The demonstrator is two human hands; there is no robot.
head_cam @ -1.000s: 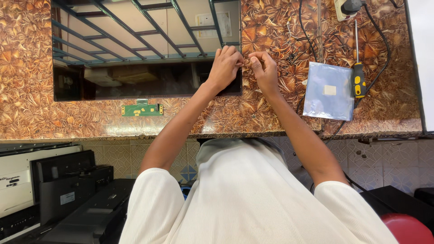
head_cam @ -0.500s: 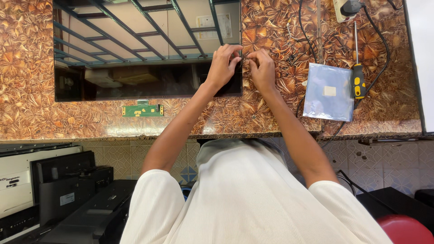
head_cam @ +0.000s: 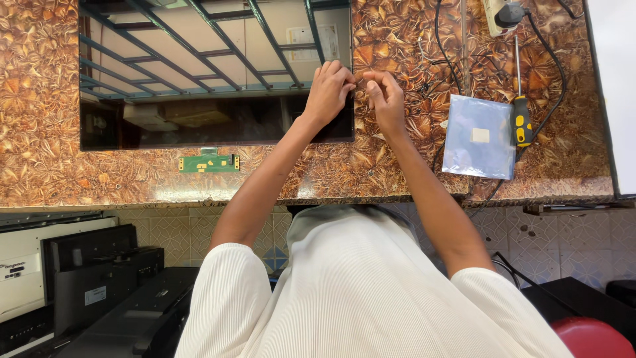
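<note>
A dark glossy display panel (head_cam: 199,119) lies flat on the brown leaf-patterned counter (head_cam: 40,99) and reflects a ceiling grid. My left hand (head_cam: 329,93) rests on the panel's right edge with its fingers curled onto it. My right hand (head_cam: 384,99) is just right of that edge. Its thumb and forefinger are pinched together, close to my left fingertips. What they pinch is too small to make out. A small green circuit board (head_cam: 209,162) sits against the panel's near edge.
A silvery anti-static bag (head_cam: 478,136) and a yellow-handled screwdriver (head_cam: 521,113) lie to the right, among black cables (head_cam: 444,59) that run to a white power strip (head_cam: 498,13). Black devices (head_cam: 99,278) stand below the counter at the left. A red round thing (head_cam: 593,338) shows at the bottom right.
Both hands stay at the panel's right edge. Only the fingers have shifted slightly.
</note>
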